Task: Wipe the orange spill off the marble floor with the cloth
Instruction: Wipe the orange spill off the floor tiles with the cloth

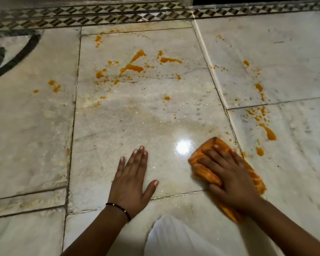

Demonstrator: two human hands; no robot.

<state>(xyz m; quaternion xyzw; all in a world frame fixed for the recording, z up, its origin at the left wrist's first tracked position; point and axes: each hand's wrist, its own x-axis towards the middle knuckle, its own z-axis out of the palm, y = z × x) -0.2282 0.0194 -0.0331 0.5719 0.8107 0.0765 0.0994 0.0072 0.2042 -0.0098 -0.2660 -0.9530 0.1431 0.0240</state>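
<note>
Orange cloth (pixel 204 174), crumpled (blotchy), under right hand (pixel 233 179)

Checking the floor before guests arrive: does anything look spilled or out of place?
Yes. Orange spill spatters the marble floor, thickest on the middle slab, with more drips right of the cloth under the right hand.

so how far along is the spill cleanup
Partway. Done: the near middle of the marble floor shows only a faint wet smear. In hand: the right hand presses the cloth flat near the right joint; the left hand rests flat. Left: thick orange splashes farther out, drips on the right slabs, spots on the left slab.
</note>
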